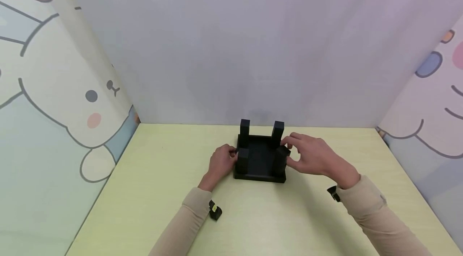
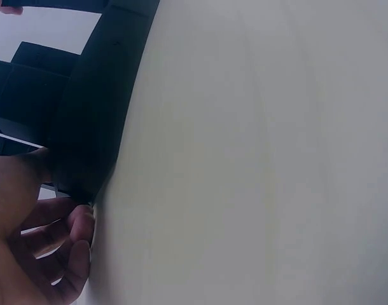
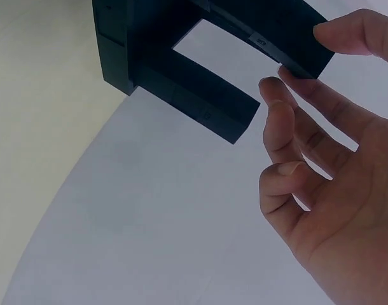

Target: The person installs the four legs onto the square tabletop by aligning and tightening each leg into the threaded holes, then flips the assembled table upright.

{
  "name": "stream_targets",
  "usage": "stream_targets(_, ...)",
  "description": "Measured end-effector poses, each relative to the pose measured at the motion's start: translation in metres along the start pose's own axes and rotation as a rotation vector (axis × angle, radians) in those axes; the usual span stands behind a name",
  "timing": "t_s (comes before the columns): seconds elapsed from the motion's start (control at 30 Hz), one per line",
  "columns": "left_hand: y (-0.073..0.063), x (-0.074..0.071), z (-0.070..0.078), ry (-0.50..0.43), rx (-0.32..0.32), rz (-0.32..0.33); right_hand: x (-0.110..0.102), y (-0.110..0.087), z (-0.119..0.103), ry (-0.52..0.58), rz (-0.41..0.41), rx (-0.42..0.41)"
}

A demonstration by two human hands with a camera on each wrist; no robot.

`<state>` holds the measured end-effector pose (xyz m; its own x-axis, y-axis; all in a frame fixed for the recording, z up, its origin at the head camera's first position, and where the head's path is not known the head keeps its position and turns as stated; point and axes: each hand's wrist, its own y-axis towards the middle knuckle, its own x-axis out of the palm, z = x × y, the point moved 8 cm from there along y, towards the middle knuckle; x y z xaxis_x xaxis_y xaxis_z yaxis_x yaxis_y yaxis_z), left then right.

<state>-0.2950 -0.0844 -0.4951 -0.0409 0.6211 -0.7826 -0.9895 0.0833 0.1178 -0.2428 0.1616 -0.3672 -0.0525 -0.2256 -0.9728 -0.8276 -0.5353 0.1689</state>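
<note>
A black square base point(image 1: 258, 178) with a raised rim lies on the table, and black posts stand up from its corners, like a small stool upside down. At its left side my left hand point(image 1: 221, 162) grips the edge near the front left post point(image 1: 243, 161); the left wrist view shows its fingers curled by the black corner. My right hand point(image 1: 314, 154) pinches the top of the front right post point(image 1: 280, 160) between thumb and fingertips. In the right wrist view, another post point(image 3: 207, 101) sticks out beside the pinched post point(image 3: 283, 32), and the other fingers are bent, off it.
The pale yellow tabletop point(image 1: 162, 179) runs to a plain whitish wall point(image 1: 217, 47) behind. Side panels with cartoon animals point(image 1: 65, 99) stand at left and right. Small black devices point(image 1: 215, 211) are by both wrists.
</note>
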Motion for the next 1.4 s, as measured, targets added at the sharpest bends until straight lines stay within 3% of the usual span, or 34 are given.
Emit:
stream_targets(0.43, -0.0008, -0.0009, 0.0017, -0.008, 0.004, -0.002, -0.0008, -0.0016, 0.0031, -0.009, -0.046, 0.042)
stream_targets(0.7, -0.0016, -0.0019, 0.0013, -0.013, 0.003, 0.000, -0.0009, -0.0015, -0.0038, 0.017, -0.077, -0.018)
stream_targets(0.87, -0.0022, -0.0028, 0.0011, -0.020, 0.002, -0.003, -0.0009, -0.0024, -0.0055, 0.030, -0.071, -0.033)
stream_targets(1.4, -0.0019, -0.0017, 0.0016, -0.016, 0.009, -0.002, -0.0013, -0.0015, -0.0016, 0.013, -0.045, 0.029)
